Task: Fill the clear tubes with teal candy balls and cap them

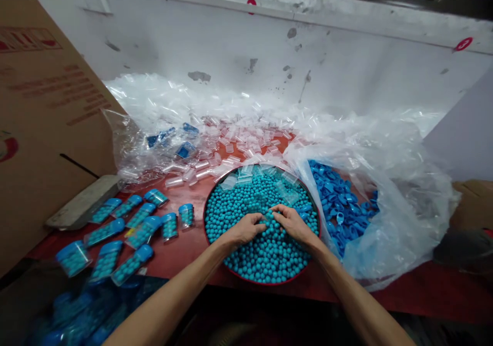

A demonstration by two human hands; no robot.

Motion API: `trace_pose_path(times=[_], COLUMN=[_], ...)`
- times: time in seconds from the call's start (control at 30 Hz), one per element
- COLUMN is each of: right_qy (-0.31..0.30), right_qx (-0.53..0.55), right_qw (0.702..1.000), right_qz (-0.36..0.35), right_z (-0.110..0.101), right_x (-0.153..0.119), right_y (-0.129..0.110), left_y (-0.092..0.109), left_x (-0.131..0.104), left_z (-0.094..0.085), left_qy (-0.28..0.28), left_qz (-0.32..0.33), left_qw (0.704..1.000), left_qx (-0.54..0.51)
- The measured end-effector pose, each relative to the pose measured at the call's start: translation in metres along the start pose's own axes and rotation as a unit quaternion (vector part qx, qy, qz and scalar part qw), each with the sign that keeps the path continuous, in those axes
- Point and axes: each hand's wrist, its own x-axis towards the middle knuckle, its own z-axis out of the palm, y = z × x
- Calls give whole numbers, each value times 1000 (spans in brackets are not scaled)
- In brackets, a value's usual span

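Note:
A round red-rimmed tub (pixel 207 235) full of small teal balls (pixel 265 256) stands in front of me. Over its middle, my left hand (pixel 248 228) is closed, fingers curled at what looks like a small clear plastic container, mostly lost against the balls. My right hand (pixel 291 223) faces it, thumb and fingers bent around some of the balls. The fingertips of both hands nearly meet. Several empty clear containers (pixel 244 174) lie on the balls at the tub's far side. Left of the tub, filled containers with blue caps (pixel 144 231) lie or stand on the red table.
Loose clear containers (pixel 250 138) spread behind the tub, among plastic bags (pixel 162 97). Blue caps (pixel 339 197) spill from a clear bag (pixel 408 223) on the right. A cardboard box (pixel 50 104) and a grey block (pixel 84 202) flank the left; more filled containers (pixel 84 310) sit below the edge.

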Motion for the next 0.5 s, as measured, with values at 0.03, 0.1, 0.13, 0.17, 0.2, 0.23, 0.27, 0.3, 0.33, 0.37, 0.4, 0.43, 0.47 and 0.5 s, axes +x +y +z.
trace_pose_path(times=[0.03, 0.1, 0.13, 0.17, 0.2, 0.23, 0.27, 0.3, 0.33, 0.37, 0.4, 0.43, 0.47, 0.5], right_qy=[-17, -35, -34, -25, -15, -6, -1, 0, -1, -4, -4, -2, 1, 2], right_qx=[64, 170, 206, 229, 235, 226, 200, 160, 108, 45, -25, -98, -167, -225], right_qw=[998, 983, 975, 970, 969, 971, 977, 984, 992, 999, 1000, 994, 981, 965], right_qz=[23, 63, 72, 76, 77, 77, 77, 74, 59, 30, -10, -57, -100, -132], right_z=[-1, -2, -2, -2, -2, -1, 0, 2, 3, 5, 6, 5, 3, -1], right_x=[-2, -5, -5, -4, -4, -4, -4, -5, -7, -10, -14, -19, -24, -29], right_y=[-3, -6, -7, -7, -6, -5, -4, -4, -4, -5, -6, -8, -9, -11], left_y=[0, 1, 1, 1, 0, 0, -1, -1, -1, -1, 0, 0, 1, 2], left_x=[-2, -6, -7, -7, -7, -7, -8, -8, -9, -10, -12, -14, -17, -20], left_z=[-1, -1, -1, 0, 0, 0, 0, 0, 0, 0, -1, -1, -2, -3], left_qy=[-14, -43, -54, -63, -69, -71, -73, -73, -70, -61, -50, -36, -20, -2], left_qz=[5, 13, 17, 21, 25, 29, 31, 30, 29, 31, 35, 41, 46, 48], left_qw=[999, 987, 972, 954, 935, 922, 911, 905, 901, 900, 900, 901, 903, 908], left_qx=[-38, -156, -226, -292, -346, -381, -404, -419, -426, -430, -432, -431, -427, -417])
